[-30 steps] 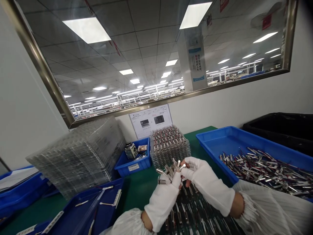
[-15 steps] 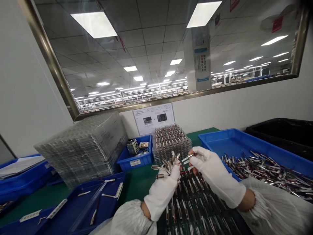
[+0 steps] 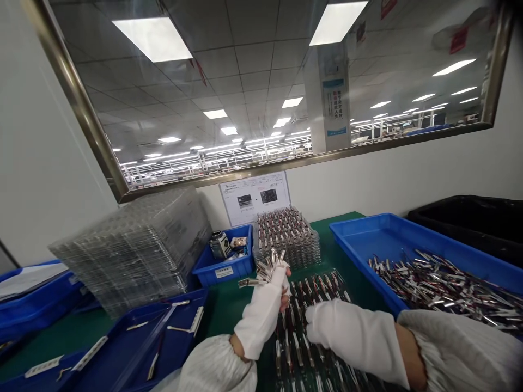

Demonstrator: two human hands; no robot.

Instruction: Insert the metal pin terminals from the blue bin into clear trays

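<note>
My left hand (image 3: 274, 288), in a white glove with bare fingertips, is closed around a bunch of small wired metal cylinders (image 3: 267, 267) whose silver ends fan out upward and to the left. Below and to the right, my right hand (image 3: 343, 332), gloved alike, is lowered over a clear plastic tray (image 3: 300, 375) filled with rows of similar cylinders. Its fingers curl down toward the tray, and their tips are hidden behind the glove, so whatever they pinch does not show.
A blue bin (image 3: 359, 228) at right holds a loose heap of wired cylinders. Behind the hands stands a stack of filled trays (image 3: 286, 234), beside a small blue box (image 3: 223, 272). Clear trays (image 3: 139, 245) pile up at left, above blue trays (image 3: 134, 348). A printed sheet (image 3: 255, 198) leans on the wall.
My right hand has left the bunch and moved down over the tray, away from the cylinder it was fingering beside my left hand. My left hand has shifted slightly left, still gripping the bunch.
</note>
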